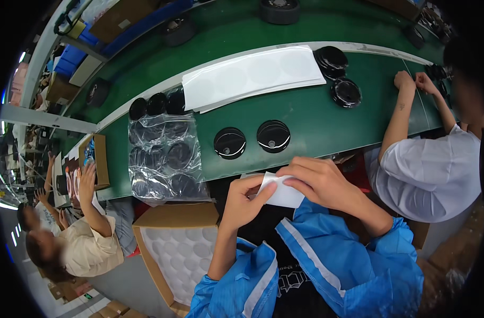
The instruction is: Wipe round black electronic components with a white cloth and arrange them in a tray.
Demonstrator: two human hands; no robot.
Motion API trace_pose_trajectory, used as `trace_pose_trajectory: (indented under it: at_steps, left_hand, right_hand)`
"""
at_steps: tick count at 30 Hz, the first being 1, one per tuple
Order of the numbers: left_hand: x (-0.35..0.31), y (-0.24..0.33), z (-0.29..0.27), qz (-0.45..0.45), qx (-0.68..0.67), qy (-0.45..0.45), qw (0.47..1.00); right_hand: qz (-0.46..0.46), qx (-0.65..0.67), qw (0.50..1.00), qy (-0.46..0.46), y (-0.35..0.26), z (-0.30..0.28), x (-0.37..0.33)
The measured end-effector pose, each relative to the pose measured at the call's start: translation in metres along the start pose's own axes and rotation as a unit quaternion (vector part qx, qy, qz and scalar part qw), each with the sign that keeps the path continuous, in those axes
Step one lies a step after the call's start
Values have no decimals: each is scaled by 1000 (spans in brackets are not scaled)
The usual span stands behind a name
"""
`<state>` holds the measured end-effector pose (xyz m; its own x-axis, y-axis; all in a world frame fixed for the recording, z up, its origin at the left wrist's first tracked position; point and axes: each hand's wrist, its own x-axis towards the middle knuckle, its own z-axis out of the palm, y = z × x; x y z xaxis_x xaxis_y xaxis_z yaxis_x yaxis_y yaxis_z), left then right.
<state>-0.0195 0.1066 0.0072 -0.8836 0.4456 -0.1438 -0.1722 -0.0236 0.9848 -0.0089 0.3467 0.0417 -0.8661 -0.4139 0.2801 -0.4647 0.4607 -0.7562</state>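
Note:
Just past the table's near edge, my left hand (244, 200) and my right hand (322, 181) pinch a small white sheet (285, 197) between thumbs and fingers. It looks bent at its upper edge, and part of it is hidden under my fingertips. Ahead of my hands, two glossy black round discs (229, 143) lie side by side on the green table (305, 114), each with a small greyish spot near its lower part. Farther back rests a stack of white sheets (252, 74) marked with faint circles.
Left on the table, a clear plastic bag (165, 159) holds several black round pieces. More black discs (346, 93) sit right of the sheets. A cardboard box (141, 233) with a white dimpled insert stands lower left. Co-workers sit at both sides; one's hands (405, 80) are far right.

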Motion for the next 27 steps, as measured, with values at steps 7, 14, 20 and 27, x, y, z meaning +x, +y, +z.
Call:
trace_pose_trajectory:
  at_steps: [7, 14, 20, 27]
  left_hand:
    - [4, -9, 2, -26, -38, 51, 998]
    - [2, -18, 3, -57, -17, 42, 997]
    - [1, -14, -8, -10, 21, 230, 973]
    - [-7, -10, -21, 83, 155, 107, 978]
  right_hand:
    - [-146, -266, 953, 21, -4, -2, 1]
    - [-175, -244, 949, 95, 4, 10, -9]
    - [-126, -64, 986, 88, -19, -12, 9]
    - [127, 201, 960, 145, 8, -29, 47]
